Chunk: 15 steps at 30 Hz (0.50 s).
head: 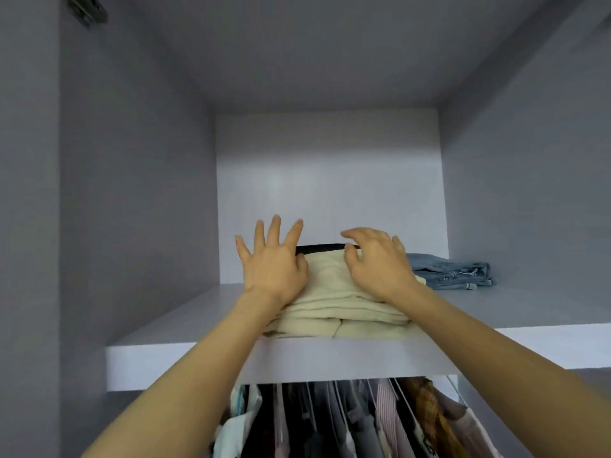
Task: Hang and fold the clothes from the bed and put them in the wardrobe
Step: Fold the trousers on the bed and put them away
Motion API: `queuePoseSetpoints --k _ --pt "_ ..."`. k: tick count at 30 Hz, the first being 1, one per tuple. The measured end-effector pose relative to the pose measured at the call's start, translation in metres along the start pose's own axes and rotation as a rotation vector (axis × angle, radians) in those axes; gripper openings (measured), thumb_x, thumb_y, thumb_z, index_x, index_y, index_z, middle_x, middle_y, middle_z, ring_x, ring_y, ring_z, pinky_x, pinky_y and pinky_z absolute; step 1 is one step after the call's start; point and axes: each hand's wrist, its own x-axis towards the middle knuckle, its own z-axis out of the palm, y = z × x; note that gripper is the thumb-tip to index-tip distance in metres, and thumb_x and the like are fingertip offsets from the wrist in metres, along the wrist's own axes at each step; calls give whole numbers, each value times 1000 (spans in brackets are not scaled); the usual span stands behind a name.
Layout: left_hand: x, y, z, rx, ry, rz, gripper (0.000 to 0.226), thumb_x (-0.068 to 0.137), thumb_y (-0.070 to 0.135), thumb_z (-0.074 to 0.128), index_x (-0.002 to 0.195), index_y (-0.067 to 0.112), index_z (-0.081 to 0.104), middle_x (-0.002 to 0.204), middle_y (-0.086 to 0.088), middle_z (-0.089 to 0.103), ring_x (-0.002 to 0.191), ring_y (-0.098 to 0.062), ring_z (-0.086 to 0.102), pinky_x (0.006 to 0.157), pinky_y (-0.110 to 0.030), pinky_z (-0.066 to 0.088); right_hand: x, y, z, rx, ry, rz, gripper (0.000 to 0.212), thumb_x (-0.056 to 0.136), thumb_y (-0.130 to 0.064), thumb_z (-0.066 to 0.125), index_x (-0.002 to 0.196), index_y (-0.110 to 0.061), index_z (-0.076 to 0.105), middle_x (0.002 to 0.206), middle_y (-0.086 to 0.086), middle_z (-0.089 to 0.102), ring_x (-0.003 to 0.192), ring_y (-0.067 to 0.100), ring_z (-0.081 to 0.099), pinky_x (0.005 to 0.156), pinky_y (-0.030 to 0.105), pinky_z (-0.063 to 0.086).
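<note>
- Head view: a folded cream cotton garment [334, 305] was recorded lying on the pale grey wardrobe shelf [185, 355], its front fold reaching the shelf's front edge.
- The left hand [271, 262] was noted on the garment's left side, fingers straight and spread, nothing grasped.
- The right hand [377, 262] was noted on the garment's right side, fingers loosely bent over the top fold; nothing appeared to be clenched.
- A narrow black band [319, 248] was seen at the garment's far edge; whether it belonged to the cream piece or to another item could not be told.
- Risk, as judged: with the front fold at the shelf's lip, the stack could slide off or sag open if the hands were withdrawn before it was pushed deeper.
- Risk, as judged: an uneven push could ruck the upper layers.
- A folded blue denim garment [453, 271] lay just beside, to the right, limiting sideways room.
- Hung clothes on hangers [347, 421] were seen below the shelf.
</note>
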Motion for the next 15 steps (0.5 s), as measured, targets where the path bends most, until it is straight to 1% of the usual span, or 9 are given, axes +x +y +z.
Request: queuePoseSetpoints --k 3,5,6,7,9,11,13,14,15 --pt "-47 0 -27 -9 180 -51 55 96 30 40 148 30 23 159 -4 11 146 -24 4 115 -52 1 -31 -29 -10 264 199 -161 33 94 -21 39 119 -16 60 123 -2 59 116 17 48 100 31 34" --pt "-88 -2 -34 -7 226 -74 53 94 29 43 146 25 32 156 -6 21 145 -25 13 115 -51 6 -64 -45 -7 427 225 -258 37 89 -25 36 111 -14 64 113 -3 62 107 12 50 92 27 37" --pt "-117 -4 -36 -13 226 -115 53 93 29 44 144 23 37 154 -7 26 143 -26 20 115 -52 11 -87 -52 -3 536 193 -280 36 88 -25 37 109 -15 64 111 -5 63 104 9 50 91 24 38" --pt "-148 -8 -37 -24 217 -180 54 89 31 43 142 22 40 152 -8 32 141 -27 26 114 -52 18 -113 -58 2 665 126 -268 33 88 -23 39 108 -16 64 109 -7 62 103 6 52 92 20 39" --pt "-212 -18 -36 -112 174 -371 57 84 35 42 140 22 44 147 -7 39 135 -28 35 110 -48 28 -160 -62 16 889 -5 -184 26 88 -21 42 106 -23 61 107 -10 62 100 1 54 91 12 39" --pt "-288 -25 -41 -118 91 -577 55 88 37 43 141 23 41 147 -4 38 133 -26 37 107 -41 32 -215 -76 37 1014 -204 -147 20 92 -16 46 105 -26 59 108 -8 64 98 -2 56 89 10 40" --pt "-361 -30 -45 -28 -49 -677 54 93 34 48 144 25 35 151 -2 32 134 -24 33 107 -37 30 -269 -94 56 1021 -444 -143 22 94 -8 49 109 -21 60 110 -5 64 99 -3 56 92 14 42" --pt "-395 -33 -47 1 -119 -725 54 94 33 49 145 26 33 152 -2 28 135 -24 32 107 -36 29 -292 -106 65 1004 -569 -169 23 94 -7 49 112 -17 61 111 -4 64 99 0 56 93 19 43" --pt "-440 -32 -54 22 -168 -826 54 94 33 48 145 26 33 152 -2 27 135 -25 31 107 -36 29 -325 -122 72 970 -725 -207 24 94 -7 49 114 -13 61 111 -3 63 99 6 57 94 24 43"
